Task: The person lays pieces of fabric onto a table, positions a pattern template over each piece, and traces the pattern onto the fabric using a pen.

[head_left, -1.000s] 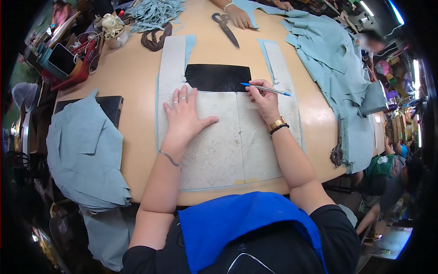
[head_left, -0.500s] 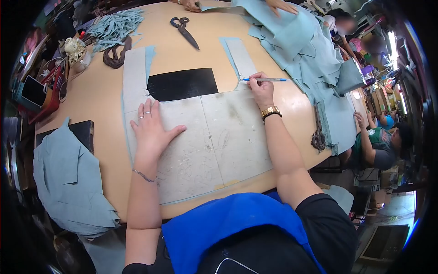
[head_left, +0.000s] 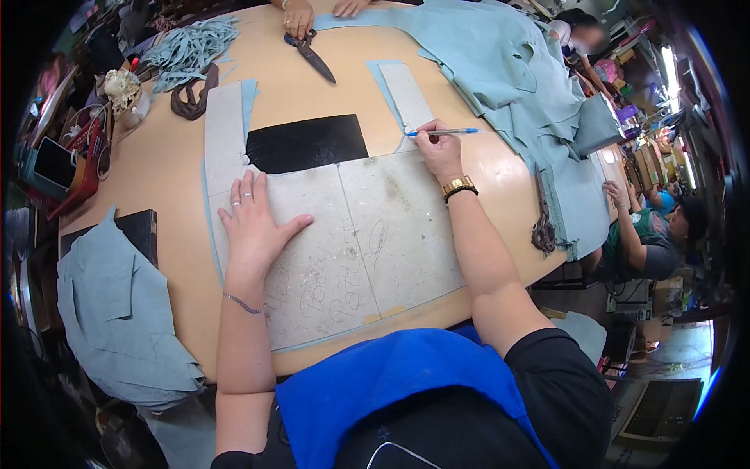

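Note:
A grey-white U-shaped template (head_left: 312, 258) with pencil scribbles lies over light blue material (head_left: 248, 105), whose edges show round it. My left hand (head_left: 254, 223) lies flat on the template's left part, fingers spread and holding nothing. In my right hand (head_left: 441, 154) is a blue-capped clear pen (head_left: 461, 131); its tip is at the inner corner below the template's right arm. Between the two arms of the template sits a black rectangular sheet (head_left: 308, 144), its lower edge along the template.
Another person's hand (head_left: 298, 19) touches large scissors (head_left: 316, 62) at the far edge. Blue sheets (head_left: 117, 297) lie at left over a dark board, and more material (head_left: 508, 70) at right. Blue strips (head_left: 191, 48) and a red basket (head_left: 86, 168) stand far left.
My right hand has moved the pen from the black sheet's right edge to the corner at the template's right arm. The view has shifted. Another person's hand has come to the scissors.

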`<act>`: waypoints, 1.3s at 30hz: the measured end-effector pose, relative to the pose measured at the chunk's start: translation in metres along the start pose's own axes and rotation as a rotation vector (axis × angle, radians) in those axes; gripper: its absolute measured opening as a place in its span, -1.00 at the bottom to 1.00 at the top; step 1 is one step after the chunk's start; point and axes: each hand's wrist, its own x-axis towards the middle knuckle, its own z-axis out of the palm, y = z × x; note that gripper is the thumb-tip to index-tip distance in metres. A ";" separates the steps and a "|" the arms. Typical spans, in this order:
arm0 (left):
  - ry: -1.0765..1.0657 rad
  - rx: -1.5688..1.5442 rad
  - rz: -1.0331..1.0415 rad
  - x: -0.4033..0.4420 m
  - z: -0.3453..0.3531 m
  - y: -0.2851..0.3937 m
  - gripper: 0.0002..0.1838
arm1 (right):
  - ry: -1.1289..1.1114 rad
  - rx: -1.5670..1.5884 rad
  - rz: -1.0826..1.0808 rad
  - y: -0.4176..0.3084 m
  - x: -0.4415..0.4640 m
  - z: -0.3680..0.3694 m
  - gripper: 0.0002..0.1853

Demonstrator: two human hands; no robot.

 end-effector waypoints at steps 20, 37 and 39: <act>0.153 -0.102 0.141 0.020 0.025 -0.039 -0.27 | 0.042 0.221 0.126 -0.008 -0.006 -0.016 -0.83; 0.288 -0.143 -0.010 0.013 -0.008 -0.093 0.05 | -0.011 -0.243 0.148 -0.018 -0.079 -0.082 -0.54; 0.281 -0.147 -0.018 0.013 -0.006 -0.092 0.05 | 0.001 -0.184 0.171 -0.019 -0.078 -0.081 -0.54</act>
